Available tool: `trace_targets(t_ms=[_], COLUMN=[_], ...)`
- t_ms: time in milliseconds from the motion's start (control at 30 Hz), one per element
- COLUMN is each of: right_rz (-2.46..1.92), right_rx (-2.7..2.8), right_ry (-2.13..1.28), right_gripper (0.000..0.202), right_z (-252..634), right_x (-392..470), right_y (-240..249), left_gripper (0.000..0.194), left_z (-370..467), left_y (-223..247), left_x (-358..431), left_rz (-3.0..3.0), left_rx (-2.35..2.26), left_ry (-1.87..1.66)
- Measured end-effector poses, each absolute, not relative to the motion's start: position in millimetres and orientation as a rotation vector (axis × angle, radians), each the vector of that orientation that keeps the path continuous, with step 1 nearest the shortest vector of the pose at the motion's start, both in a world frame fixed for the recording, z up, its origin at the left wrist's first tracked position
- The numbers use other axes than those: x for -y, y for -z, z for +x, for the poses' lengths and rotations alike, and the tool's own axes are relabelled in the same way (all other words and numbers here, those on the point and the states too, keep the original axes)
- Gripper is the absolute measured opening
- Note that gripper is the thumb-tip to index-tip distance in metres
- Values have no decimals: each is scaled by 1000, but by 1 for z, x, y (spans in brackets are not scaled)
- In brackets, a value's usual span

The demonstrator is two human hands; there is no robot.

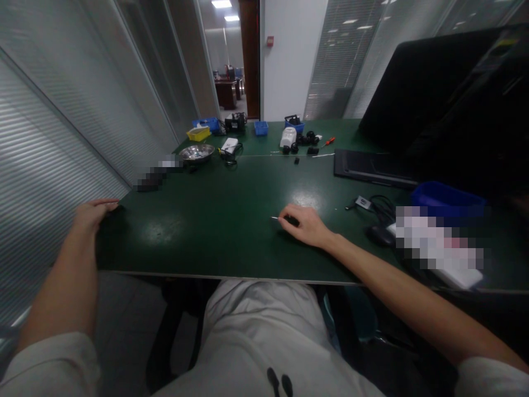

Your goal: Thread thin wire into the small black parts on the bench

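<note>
My right hand (305,225) rests low over the green table, its fingers closed around a small tool (292,220) with a dark handle. A thin metal tip sticks out of the grip toward the left. Far over at the table's left edge is my left hand (91,214), fingers reaching right and held together. Under those fingertips shows a small dark thing, too dim to make out. The two hands are wide apart.
A metal bowl (197,153), yellow tray (199,133) and blue bins (260,128) stand along the back. An orange-handled screwdriver (329,141) lies near a white device (288,137). At right are a keyboard (367,168), a large monitor (433,88), a mouse (381,236) and a blue tray (448,199).
</note>
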State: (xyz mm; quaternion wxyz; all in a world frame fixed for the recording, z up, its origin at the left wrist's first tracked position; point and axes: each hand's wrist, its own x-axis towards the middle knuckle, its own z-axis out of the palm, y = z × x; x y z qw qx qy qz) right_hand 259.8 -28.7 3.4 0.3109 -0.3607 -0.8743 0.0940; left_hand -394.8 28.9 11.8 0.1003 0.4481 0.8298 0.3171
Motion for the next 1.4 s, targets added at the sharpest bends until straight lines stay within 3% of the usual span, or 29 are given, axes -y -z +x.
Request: trace_targets(t_ms=[133,333,533,700,1400], right_rz=[-964,-975,-987,-1017,-1144], right_rx=[2323,2361,2377,2389,2495], right_ry=[-259,-249,-276,-289,-220], right_gripper=[18,18,18,18,19], right_z=[259,259,259,259,255], right_x=[26,25,27,27,31], right_y=[1,4,0,0,-5], left_gripper=[40,60,43,37,31], left_z=[-372,-256,-107,-14,-5], left_y=[-16,-16,-16,4,10], left_x=[-37,-55,-57,-36,-17], left_rz=[1119,1619,1936,1926,2014], left_rx=[-2109,-1607,-1167,-956,-847], left_ry=[-898,-607,-372,-464,-605])
